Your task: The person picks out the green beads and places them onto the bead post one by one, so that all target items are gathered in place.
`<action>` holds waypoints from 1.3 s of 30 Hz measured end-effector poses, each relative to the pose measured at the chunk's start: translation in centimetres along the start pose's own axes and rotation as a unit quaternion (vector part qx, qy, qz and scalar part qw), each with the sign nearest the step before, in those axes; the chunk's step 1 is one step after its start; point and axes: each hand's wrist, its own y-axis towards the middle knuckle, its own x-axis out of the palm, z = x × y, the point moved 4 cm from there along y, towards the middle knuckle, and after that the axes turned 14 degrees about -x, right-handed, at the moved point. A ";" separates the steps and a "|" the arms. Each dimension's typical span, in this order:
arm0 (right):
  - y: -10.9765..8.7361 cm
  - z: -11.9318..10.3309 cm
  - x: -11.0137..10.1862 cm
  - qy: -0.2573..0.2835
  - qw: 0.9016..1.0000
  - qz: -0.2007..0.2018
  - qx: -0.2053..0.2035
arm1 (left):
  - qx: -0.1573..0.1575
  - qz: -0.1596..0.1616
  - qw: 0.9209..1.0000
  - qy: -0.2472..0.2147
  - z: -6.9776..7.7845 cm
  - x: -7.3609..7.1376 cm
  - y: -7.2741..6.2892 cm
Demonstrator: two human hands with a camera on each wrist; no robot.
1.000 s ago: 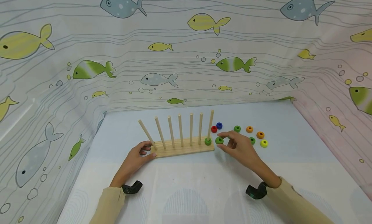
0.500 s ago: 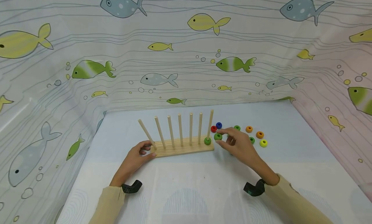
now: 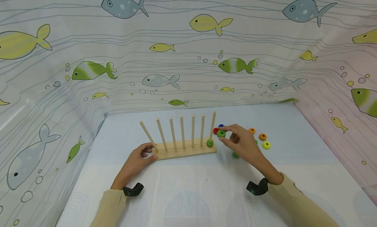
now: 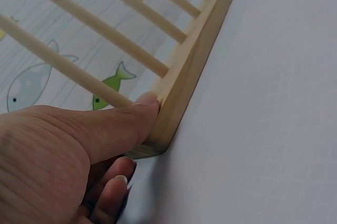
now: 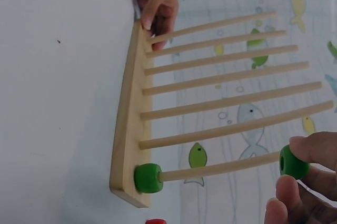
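Observation:
A wooden peg stand with several upright pegs stands on the table. My left hand grips its left end, and in the left wrist view the thumb lies on the base beside the end peg. My right hand pinches a green bead between thumb and fingers, raised just right of the rightmost peg. In the right wrist view the held bead appears by that peg's tip; whether they touch I cannot tell. Another green bead sits at the foot of this peg.
Behind the right hand lie a red bead and a blue bead. Two orange beads, one of them the nearer, and a yellow bead lie to its right. Green beads, one below the hand, are partly covered.
My right hand has lifted the green bead up from beside the base, slightly leftward. The left hand keeps its grip on the stand's end.

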 end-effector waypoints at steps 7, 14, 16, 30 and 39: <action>0.5 -0.1 -0.1 0.011 1.000 0.016 -0.017 | -0.003 0.001 1.000 -0.001 0.0 0.0 0.0; 1.0 -0.3 -0.2 0.009 0.999 0.024 -0.030 | -0.002 0.001 1.000 -0.005 -0.1 0.1 -0.1; 1.1 -0.3 -0.3 0.003 0.999 0.023 -0.031 | -0.003 0.000 1.000 -0.006 -0.1 0.0 -0.1; 1.8 -1.0 -1.0 -0.004 0.999 0.035 -0.034 | -0.002 0.000 1.000 0.003 -0.4 -0.1 0.1; 2.6 -1.3 -1.7 0.014 0.997 0.050 -0.051 | 0.002 0.001 1.000 0.005 -0.3 -0.1 0.1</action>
